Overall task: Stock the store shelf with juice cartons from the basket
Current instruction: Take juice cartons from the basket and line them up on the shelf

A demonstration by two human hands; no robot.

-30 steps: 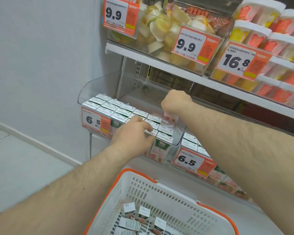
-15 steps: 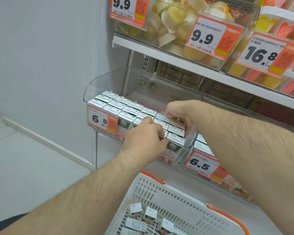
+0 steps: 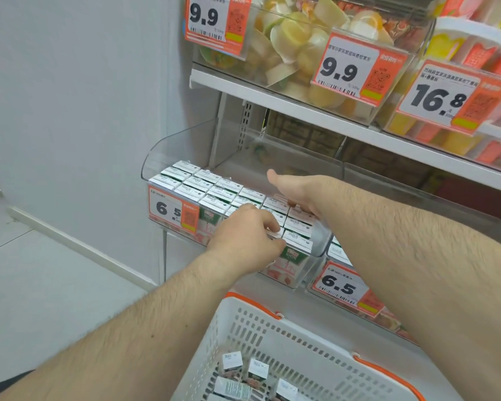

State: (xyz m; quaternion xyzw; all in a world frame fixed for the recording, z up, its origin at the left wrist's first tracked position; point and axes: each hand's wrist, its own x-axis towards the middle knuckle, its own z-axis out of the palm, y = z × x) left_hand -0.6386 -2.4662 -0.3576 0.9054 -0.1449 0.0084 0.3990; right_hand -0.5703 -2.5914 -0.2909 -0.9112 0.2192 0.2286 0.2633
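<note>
juice cartons: packed in the clear shelf bin, "100%" on fronts
price tag: "6.5"
left hand: fingers curled on a front-row carton
right hand: flat, fingers pressing carton tops
basket: 6 o'clock, more cartons inside

Two bare forearms with dark hair reach in from the lower corners; no sleeve covers either as far as the frame edge. The left hand and right hand wear no gloves, rings or watch
</note>
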